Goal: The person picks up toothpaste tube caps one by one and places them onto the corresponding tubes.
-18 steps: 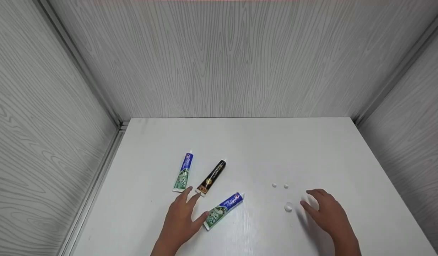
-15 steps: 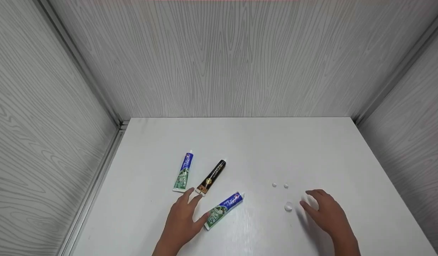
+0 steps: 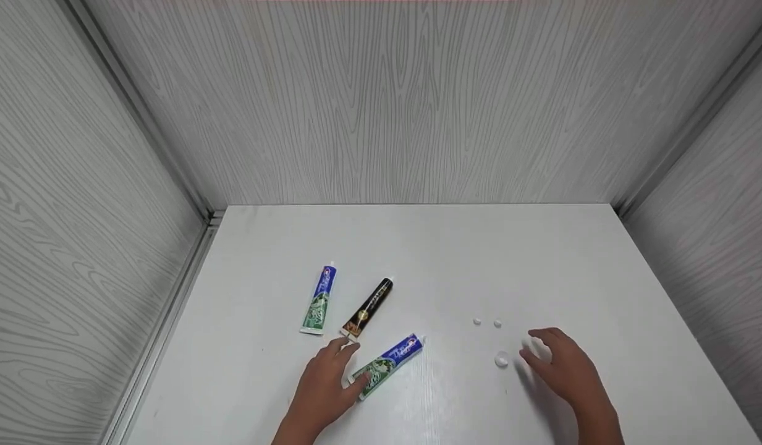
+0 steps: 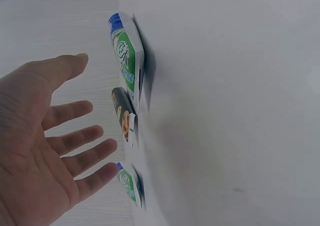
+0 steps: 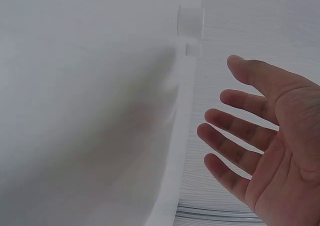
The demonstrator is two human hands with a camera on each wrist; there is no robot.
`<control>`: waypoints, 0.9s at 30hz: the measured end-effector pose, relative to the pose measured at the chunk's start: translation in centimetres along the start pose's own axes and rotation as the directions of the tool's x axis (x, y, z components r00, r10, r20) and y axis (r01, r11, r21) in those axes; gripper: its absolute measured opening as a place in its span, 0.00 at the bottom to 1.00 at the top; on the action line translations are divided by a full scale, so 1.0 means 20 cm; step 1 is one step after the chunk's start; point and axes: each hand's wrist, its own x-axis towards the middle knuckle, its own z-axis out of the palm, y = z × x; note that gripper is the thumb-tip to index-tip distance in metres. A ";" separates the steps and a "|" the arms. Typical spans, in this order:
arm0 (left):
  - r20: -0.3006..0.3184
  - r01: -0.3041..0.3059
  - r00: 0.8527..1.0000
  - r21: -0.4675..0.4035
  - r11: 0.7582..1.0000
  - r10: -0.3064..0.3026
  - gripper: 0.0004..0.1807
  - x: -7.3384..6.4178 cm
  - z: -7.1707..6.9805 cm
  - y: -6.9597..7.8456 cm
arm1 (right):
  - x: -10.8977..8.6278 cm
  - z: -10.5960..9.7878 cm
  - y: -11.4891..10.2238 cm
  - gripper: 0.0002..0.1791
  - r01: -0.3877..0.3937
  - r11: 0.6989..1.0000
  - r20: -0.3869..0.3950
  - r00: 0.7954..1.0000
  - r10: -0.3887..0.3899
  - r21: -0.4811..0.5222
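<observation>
1. The left hand [image 3: 322, 384] is hovering above the surface [image 3: 455, 259], fingers wide and relaxed, its thumb overlapping the nearest blue-and-green tube [image 3: 398, 357] in the head view.
2. That tube is lying diagonally, its nozzle pointing right and away.
3. The black tube [image 3: 369, 307] is lying just beyond that hand; the farther blue-and-green tube [image 3: 319, 300] is lying left of it.
4. The right hand [image 3: 569, 369] is hovering wide, right of the large white cap [image 3: 502, 359]; 2 small white caps [image 3: 497, 323] are resting beyond.
</observation>
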 end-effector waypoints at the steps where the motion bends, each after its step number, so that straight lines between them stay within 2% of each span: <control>1: 0.010 0.005 1.000 -0.004 1.000 -0.005 0.32 0.00 0.00 0.00 | 0.00 0.00 0.00 0.27 0.002 1.000 -0.001 1.000 -0.002 -0.003; 7: 0.048 0.009 0.999 -0.015 1.000 -0.008 0.33 0.01 0.03 -0.01 | 0.01 0.00 -0.01 0.27 -0.012 1.000 -0.004 1.000 0.012 -0.028; 19: 0.029 0.009 1.000 -0.049 0.999 -0.008 0.33 0.02 0.08 -0.01 | 0.01 0.01 -0.01 0.22 -0.014 1.000 -0.001 1.000 0.014 0.001; 27: 0.018 -0.003 1.000 -0.067 0.998 0.004 0.32 0.03 0.10 -0.03 | 0.04 0.01 0.00 0.23 -0.021 0.999 0.010 1.000 0.021 0.038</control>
